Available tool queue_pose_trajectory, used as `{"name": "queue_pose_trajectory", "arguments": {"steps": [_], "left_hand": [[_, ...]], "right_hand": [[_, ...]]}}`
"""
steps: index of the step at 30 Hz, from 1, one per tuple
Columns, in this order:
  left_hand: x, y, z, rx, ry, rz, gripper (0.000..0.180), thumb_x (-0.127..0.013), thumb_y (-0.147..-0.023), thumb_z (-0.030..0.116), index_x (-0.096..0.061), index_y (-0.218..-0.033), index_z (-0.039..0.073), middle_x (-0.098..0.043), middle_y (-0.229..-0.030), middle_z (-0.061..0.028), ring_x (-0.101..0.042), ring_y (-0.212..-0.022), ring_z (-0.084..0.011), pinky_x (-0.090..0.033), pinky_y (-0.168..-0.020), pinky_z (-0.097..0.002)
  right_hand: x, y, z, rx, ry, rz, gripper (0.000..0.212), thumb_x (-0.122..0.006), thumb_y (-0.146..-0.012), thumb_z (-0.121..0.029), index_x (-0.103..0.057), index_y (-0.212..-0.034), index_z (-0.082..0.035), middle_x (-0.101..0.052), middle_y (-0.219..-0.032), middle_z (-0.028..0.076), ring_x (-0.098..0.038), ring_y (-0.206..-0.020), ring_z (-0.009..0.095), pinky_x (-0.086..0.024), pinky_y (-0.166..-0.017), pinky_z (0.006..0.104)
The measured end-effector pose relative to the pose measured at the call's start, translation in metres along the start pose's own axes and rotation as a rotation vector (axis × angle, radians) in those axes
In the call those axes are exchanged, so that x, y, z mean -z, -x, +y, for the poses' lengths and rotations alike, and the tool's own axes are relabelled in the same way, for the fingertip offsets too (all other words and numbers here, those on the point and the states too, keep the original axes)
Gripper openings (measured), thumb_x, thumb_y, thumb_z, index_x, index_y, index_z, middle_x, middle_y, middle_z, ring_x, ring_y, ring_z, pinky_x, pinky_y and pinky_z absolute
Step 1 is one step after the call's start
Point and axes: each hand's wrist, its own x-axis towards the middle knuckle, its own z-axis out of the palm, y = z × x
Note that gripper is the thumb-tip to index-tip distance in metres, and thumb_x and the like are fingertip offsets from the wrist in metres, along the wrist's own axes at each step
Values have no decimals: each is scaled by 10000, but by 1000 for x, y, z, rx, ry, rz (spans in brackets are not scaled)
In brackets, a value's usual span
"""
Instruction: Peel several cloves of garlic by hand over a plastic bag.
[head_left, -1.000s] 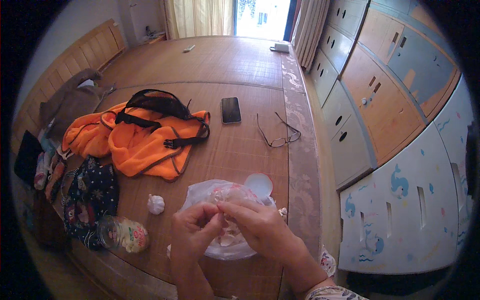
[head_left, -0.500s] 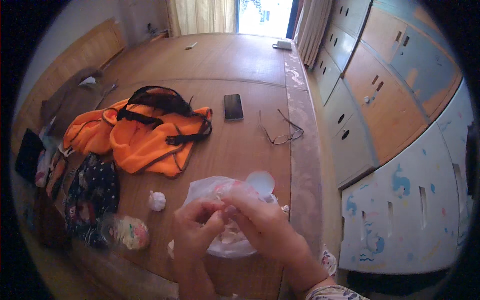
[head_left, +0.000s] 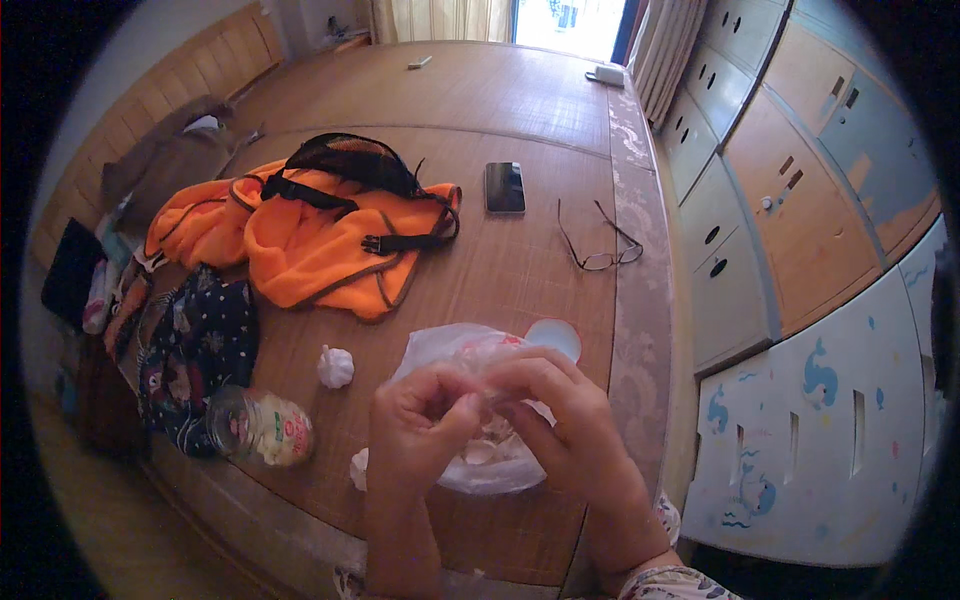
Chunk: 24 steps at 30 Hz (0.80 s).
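My left hand (head_left: 425, 425) and my right hand (head_left: 565, 415) meet above a white plastic bag (head_left: 425, 350). The left fingers are closed in a pinch on what looks like a garlic clove, mostly hidden by the fingers. My right thumb and fingers pinch close beside it; what they hold is too small to make out. Pale garlic peels (head_left: 485, 452) lie on the bag under my hands. To the left sits a whole garlic bulb (head_left: 336, 367). A clear jar (head_left: 262, 427) with pale cloves lies tilted beyond it, and another garlic piece (head_left: 359, 468) shows beside my left wrist.
A round whitish lid (head_left: 556, 338) lies at the bag's far edge. Farther off are glasses (head_left: 600, 260), a phone (head_left: 505, 188) and an orange cloth carrier (head_left: 335, 260) with black straps. Dark patterned fabric (head_left: 205, 350) lies left. Cabinets (head_left: 800, 210) line the right side.
The view has shifted, so everything sits farther right and higher. My right hand has turned, its fingers more spread and arched; both hands stay together over the bag.
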Motion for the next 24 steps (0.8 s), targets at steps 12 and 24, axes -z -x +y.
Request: {"name": "queue_pose_trajectory", "arguments": {"steps": [12,24], "left_hand": [[3,0,4,33,-28,37,91,-595,-830,-4,-686,-829,-1,-695,-743,-29,-632,-683,-55,-516,-620,-221],[4,-2,0,-92,-376,86,82,-661,-857,64,-672,-830,-13,-662,-679,-24,-586,-626,-50,-461,-568,-234]], "right_hand": [[7,0,-4,-48,-100,190,280,-657,-801,83,-626,-1065,-5,-640,-996,146,-658,-917,284,-519,-805,358],[8,-2,-4,-48,-56,153,257,-673,-791,78,-660,-1038,8,-655,-986,128,-648,-929,232,-499,-830,311]]}}
